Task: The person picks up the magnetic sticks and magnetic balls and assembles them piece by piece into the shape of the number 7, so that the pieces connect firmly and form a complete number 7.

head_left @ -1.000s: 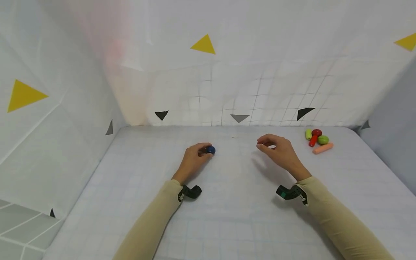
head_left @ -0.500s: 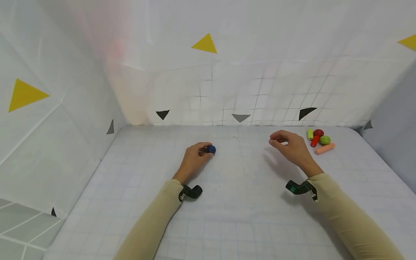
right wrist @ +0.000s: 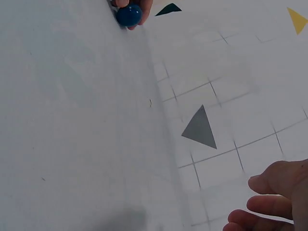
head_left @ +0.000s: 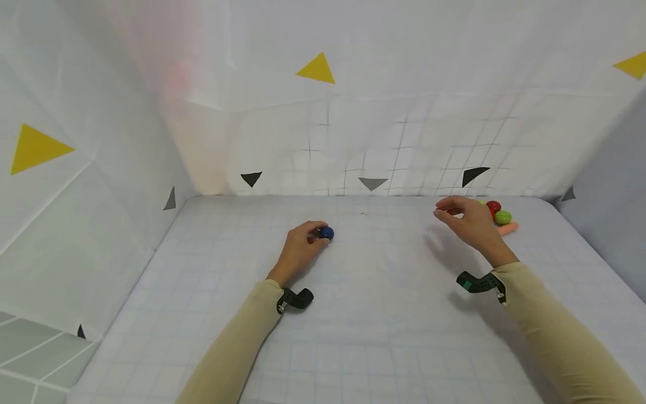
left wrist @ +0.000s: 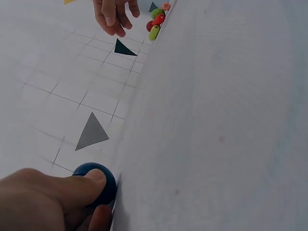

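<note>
A shiny dark blue ball [head_left: 327,233] sits on the white tabletop, left of centre. My left hand [head_left: 298,248] pinches it between thumb and fingers; in the left wrist view the thumb lies across the blue ball [left wrist: 109,185]. Over the right half of the table hovers my right hand [head_left: 471,225], its fingers loosely bent with nothing between them. Its shadow falls on the cloth below and to the left. Just beyond its knuckles, partly hidden by it in the head view, lies a cluster of small toy-like pieces.
The cluster has a striped green oval [head_left: 503,217], a dark red oval [head_left: 494,206], an orange stick [head_left: 508,228], a red stick [left wrist: 159,19] and a yellow-green stick [left wrist: 154,32]. White sheeting with yellow [head_left: 318,69] and dark triangles rises behind the table and along both sides.
My right hand has moved right and slightly away toward the cluster, now covering part of it in the head view. My left hand and the blue ball have stayed put.
</note>
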Demonstrator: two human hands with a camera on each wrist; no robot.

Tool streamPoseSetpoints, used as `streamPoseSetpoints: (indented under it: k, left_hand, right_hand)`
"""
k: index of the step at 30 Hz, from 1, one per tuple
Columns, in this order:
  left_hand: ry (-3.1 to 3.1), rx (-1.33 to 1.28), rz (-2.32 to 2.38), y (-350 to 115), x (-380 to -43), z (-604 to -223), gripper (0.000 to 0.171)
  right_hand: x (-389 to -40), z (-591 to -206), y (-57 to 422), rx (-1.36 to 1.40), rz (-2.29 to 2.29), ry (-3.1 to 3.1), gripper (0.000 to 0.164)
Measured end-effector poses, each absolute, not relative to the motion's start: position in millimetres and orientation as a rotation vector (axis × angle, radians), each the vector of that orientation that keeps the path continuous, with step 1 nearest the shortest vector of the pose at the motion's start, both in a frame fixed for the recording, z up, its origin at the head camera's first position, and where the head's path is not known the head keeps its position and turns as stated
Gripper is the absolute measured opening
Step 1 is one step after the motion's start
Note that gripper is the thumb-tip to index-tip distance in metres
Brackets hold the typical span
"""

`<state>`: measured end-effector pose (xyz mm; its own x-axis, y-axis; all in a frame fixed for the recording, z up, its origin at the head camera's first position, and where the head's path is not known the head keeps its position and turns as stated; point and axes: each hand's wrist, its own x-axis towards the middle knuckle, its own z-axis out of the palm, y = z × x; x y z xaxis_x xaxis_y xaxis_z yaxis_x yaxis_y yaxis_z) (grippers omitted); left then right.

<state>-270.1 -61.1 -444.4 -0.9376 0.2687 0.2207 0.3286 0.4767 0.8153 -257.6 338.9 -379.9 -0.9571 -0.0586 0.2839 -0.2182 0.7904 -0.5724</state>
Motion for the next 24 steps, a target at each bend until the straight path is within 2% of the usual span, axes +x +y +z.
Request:
streamPoseSetpoints:
  k: [7,12,24]
  left_hand:
    - [-2.651,-0.525,-1.496,-59.3,-269.1,-445.8,0.039]
    - [-2.645,-0.525,-1.504,-59.2,-269.5,-445.7,0.039]
    - [-2.646,-0.497,-1.52,-58.0,-269.1,-444.8,0.039]
  right_hand:
    - [-263.2,-372.6,366.0,0.19,0.87,-2.706,0.03]
    - [-268.5,-365.9,385.0,0.062,0.821,-2.722,0.024]
    - [-277.1,-369.1,421.2,-0.094,0.771,-2.816,0.028]
